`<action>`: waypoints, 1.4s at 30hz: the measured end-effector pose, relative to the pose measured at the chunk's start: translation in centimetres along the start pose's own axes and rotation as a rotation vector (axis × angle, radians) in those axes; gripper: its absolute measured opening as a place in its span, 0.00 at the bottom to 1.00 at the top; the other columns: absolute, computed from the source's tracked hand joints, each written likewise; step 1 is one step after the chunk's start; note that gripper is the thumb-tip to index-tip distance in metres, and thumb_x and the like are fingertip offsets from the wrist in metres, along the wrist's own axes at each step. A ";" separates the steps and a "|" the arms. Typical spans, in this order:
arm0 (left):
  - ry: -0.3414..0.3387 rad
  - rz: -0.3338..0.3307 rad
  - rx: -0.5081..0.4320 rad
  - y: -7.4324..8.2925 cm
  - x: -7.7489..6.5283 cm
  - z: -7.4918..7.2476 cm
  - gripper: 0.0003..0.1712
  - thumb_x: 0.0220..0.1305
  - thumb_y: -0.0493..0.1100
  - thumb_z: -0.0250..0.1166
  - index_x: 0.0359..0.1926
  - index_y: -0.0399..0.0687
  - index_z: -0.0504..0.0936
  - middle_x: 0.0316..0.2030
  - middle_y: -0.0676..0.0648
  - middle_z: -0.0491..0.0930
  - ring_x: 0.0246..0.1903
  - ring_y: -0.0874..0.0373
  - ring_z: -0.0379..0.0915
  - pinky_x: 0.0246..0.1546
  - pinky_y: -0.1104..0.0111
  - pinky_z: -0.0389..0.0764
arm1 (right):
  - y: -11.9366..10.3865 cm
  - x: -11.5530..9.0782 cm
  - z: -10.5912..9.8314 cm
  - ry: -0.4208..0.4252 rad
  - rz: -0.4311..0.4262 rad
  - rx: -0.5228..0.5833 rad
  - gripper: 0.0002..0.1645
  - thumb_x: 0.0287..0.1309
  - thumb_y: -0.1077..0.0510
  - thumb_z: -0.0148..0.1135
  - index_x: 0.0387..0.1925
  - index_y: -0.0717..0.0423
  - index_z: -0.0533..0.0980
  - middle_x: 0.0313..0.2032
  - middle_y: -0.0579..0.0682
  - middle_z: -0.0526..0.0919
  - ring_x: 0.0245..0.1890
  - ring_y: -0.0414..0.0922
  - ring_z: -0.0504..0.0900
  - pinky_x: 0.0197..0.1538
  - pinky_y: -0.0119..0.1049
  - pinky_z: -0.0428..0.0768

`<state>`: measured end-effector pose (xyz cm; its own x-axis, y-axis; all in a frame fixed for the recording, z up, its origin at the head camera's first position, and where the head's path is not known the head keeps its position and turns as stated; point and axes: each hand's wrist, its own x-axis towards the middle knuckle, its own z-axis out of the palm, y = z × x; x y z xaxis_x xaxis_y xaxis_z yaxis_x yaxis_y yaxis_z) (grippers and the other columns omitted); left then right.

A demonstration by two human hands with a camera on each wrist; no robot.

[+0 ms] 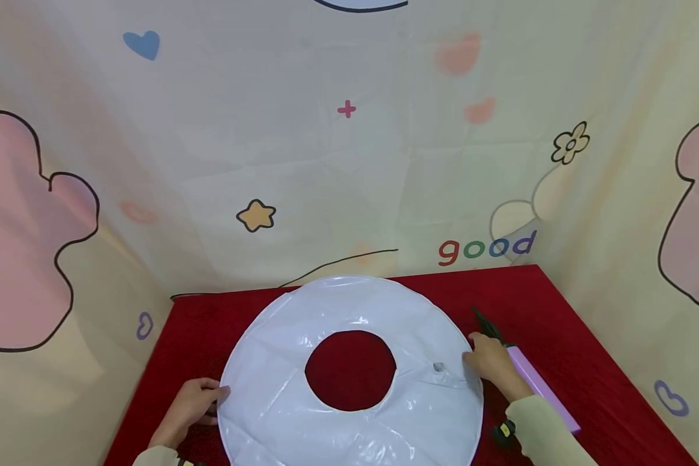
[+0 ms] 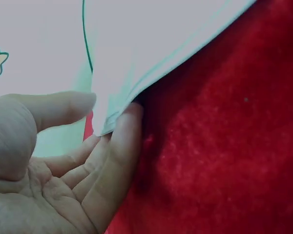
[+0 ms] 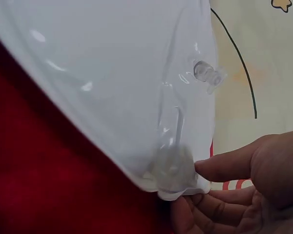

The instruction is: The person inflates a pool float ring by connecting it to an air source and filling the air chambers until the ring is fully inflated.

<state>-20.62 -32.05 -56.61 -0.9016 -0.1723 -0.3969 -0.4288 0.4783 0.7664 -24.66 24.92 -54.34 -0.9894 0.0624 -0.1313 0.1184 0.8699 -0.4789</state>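
Note:
A white swim ring, limp and slightly wrinkled, spreads wide over the red cloth, which shows through its round hole. My left hand pinches its left edge; in the left wrist view the thumb lies on one side of the rim and the fingers on the other. At the opposite edge my right hand pinches the rim. The right wrist view shows the thumb on top by a cloudy clear patch, fingers curled below. A clear valve sticks up from the ring nearby.
Beside my right forearm a long lilac box-like thing with a dark pointed piece at its far end lies on the red cloth. A printed curtain hangs behind and along both sides.

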 end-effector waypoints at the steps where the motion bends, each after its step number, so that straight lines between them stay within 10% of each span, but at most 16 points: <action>1: 0.000 0.002 0.003 -0.1 -0.2 -0.1 0.24 0.65 0.41 0.62 0.53 0.24 0.73 0.35 0.38 0.83 0.29 0.55 0.81 0.29 0.62 0.84 | 0.1 -0.1 0.0 0.004 -0.014 -0.012 0.25 0.56 0.62 0.61 0.53 0.74 0.73 0.45 0.71 0.82 0.41 0.62 0.82 0.45 0.56 0.81; 11: 0.035 0.016 -0.021 -1.6 -0.8 -1.8 0.22 0.66 0.39 0.59 0.53 0.23 0.73 0.39 0.35 0.82 0.33 0.55 0.80 0.32 0.61 0.84 | -1.1 -0.6 0.8 -0.036 -0.023 0.066 0.08 0.57 0.63 0.63 0.36 0.66 0.79 0.26 0.55 0.82 0.22 0.45 0.78 0.24 0.37 0.78; 24: 0.034 -0.013 0.032 -5.1 0.4 -7.8 0.24 0.66 0.40 0.59 0.52 0.19 0.70 0.36 0.38 0.81 0.33 0.55 0.80 0.35 0.58 0.84 | -6.1 -0.9 4.2 -0.124 -0.052 0.239 0.04 0.56 0.65 0.65 0.28 0.62 0.78 0.20 0.52 0.79 0.17 0.43 0.79 0.22 0.35 0.81; 34: 0.108 -0.012 0.080 -6.5 0.5 -9.9 0.23 0.63 0.39 0.61 0.49 0.19 0.73 0.34 0.39 0.81 0.31 0.58 0.78 0.32 0.61 0.84 | -8.2 -0.7 5.7 -0.154 -0.082 0.258 0.07 0.55 0.66 0.66 0.24 0.60 0.76 0.18 0.52 0.79 0.15 0.43 0.79 0.20 0.35 0.81; 42: 0.490 0.271 0.366 -3.7 -1.6 -8.9 0.18 0.60 0.38 0.63 0.48 0.28 0.78 0.42 0.29 0.81 0.40 0.37 0.79 0.34 0.63 0.76 | -7.6 -1.0 4.6 -0.130 -0.089 0.268 0.06 0.55 0.61 0.68 0.33 0.58 0.78 0.23 0.50 0.80 0.19 0.43 0.79 0.23 0.34 0.80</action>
<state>-18.12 -41.19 -54.27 -0.9337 -0.3347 0.1273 -0.2137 0.8061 0.5519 -24.17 15.96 -54.51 -0.9798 -0.0866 -0.1804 0.0669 0.7079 -0.7031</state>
